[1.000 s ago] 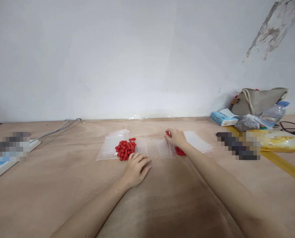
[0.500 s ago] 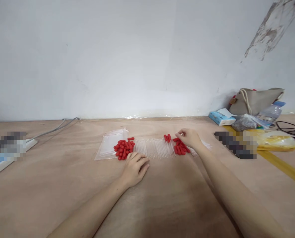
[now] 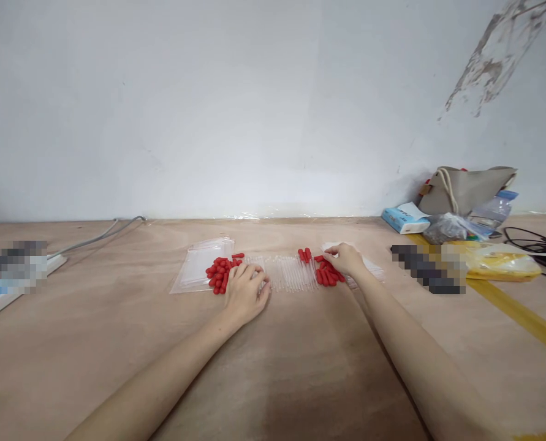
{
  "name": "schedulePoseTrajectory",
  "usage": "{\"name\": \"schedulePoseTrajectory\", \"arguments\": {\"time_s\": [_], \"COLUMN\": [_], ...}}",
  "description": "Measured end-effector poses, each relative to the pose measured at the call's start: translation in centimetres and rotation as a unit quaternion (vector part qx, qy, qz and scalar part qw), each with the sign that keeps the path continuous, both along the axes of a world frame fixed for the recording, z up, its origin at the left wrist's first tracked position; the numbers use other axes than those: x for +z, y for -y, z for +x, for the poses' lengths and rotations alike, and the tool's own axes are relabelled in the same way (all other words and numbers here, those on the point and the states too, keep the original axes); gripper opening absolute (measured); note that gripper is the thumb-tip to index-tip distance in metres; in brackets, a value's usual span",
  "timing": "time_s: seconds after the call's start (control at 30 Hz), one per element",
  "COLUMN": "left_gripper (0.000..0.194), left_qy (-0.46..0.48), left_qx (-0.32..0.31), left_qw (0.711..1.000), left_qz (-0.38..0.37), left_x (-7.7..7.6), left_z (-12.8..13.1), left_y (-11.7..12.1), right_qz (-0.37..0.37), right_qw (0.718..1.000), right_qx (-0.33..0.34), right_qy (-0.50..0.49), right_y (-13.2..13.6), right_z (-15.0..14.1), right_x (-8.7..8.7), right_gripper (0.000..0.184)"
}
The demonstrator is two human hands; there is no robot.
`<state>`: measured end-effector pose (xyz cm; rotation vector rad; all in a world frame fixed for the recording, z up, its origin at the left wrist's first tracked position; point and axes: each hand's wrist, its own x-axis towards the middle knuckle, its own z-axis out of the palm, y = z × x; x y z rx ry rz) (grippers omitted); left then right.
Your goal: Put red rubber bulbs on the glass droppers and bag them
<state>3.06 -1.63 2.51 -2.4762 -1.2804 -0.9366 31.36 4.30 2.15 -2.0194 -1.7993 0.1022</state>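
A row of thin clear tubes (image 3: 291, 273) lies side by side on the wooden table. Two red rubber bulbs (image 3: 304, 255) sit at the far ends of tubes. My left hand (image 3: 244, 295) rests open, its fingers spread over the left tubes. Beside it is a heap of red rubber bulbs (image 3: 217, 274), partly covered by the hand. On the right, my right hand (image 3: 347, 260) bends over a smaller group of red bulbs (image 3: 328, 277), thumb and forefinger drawn together at its far edge. Whatever is between those fingertips is too small to make out.
Clear plastic bags (image 3: 190, 271) lie left of the heap, and more bags (image 3: 372, 266) lie behind my right hand. Farther right are a blue tissue pack (image 3: 404, 219), a grey bag (image 3: 472, 190), a yellow packet (image 3: 497, 260) and black cables (image 3: 537, 245). A power strip (image 3: 19, 293) stands far left.
My right hand has come down closer to the right group of red bulbs. My left hand has slid farther over the tubes and the heap. The whole view has shifted slightly.
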Motion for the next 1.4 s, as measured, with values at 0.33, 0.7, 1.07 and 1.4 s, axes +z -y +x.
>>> {"name": "schedulePoseTrajectory", "arguments": {"time_s": [0.33, 0.7, 1.07, 1.4], "left_gripper": [0.034, 0.033, 0.022, 0.014], "left_qy": [-0.006, -0.039, -0.011, -0.002], "left_qx": [0.210, 0.297, 0.172, -0.125], "left_qw": [0.968, 0.918, 0.959, 0.992], "left_qz": [-0.135, -0.261, -0.224, 0.032], "left_x": [0.6, 1.5, 4.7, -1.0], "left_z": [6.0, 7.4, 4.9, -3.0], "left_y": [-4.8, -6.1, -3.8, 0.5], "right_qz": [0.053, 0.128, 0.101, 0.210], "right_qw": [0.995, 0.967, 0.906, 0.904], "right_qx": [-0.006, -0.014, 0.089, 0.329], "right_qy": [-0.085, -0.220, -0.402, -0.177], "right_y": [0.1, 0.4, 1.0, 6.8], "right_z": [-0.4, -1.7, -5.3, -10.2], "right_x": [1.2, 1.6, 1.3, -1.4], "right_gripper": [0.020, 0.022, 0.021, 0.021]}}
